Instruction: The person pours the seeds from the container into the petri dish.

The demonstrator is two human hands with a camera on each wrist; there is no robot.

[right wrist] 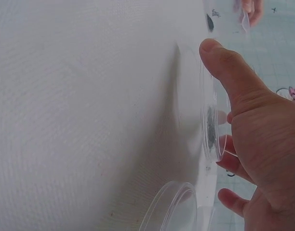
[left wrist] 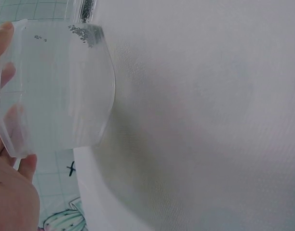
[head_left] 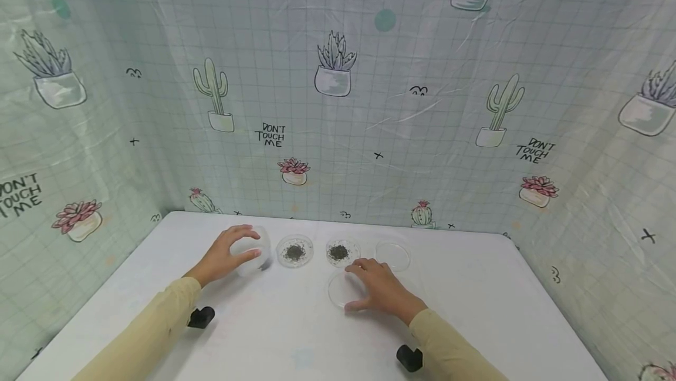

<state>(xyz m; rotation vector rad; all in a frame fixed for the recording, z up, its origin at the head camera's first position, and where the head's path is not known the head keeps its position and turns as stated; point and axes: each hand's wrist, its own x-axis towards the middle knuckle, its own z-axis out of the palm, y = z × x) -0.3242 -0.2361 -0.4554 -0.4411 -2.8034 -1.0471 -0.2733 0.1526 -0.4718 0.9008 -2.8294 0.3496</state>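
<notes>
My left hand [head_left: 224,255] grips a clear plastic tub [left wrist: 65,91] by its rim, and the tub is tilted on its side above the table. A few dark grains [left wrist: 87,34] lie inside it, at the low corner. To its right stands a clear petri dish [head_left: 286,260] with a small heap of dark grains, and beside that a second dish [head_left: 352,246] with a similar heap. My right hand [head_left: 382,291] holds a clear round petri dish lid [head_left: 334,294] at its edge between thumb and fingers, in front of the second dish.
A further clear round dish or lid [head_left: 392,269] lies to the right of the filled dishes, at the bottom of the right wrist view. All stand on a white table [head_left: 285,334]. A cactus-print curtain [head_left: 369,122] closes off the back and both sides.
</notes>
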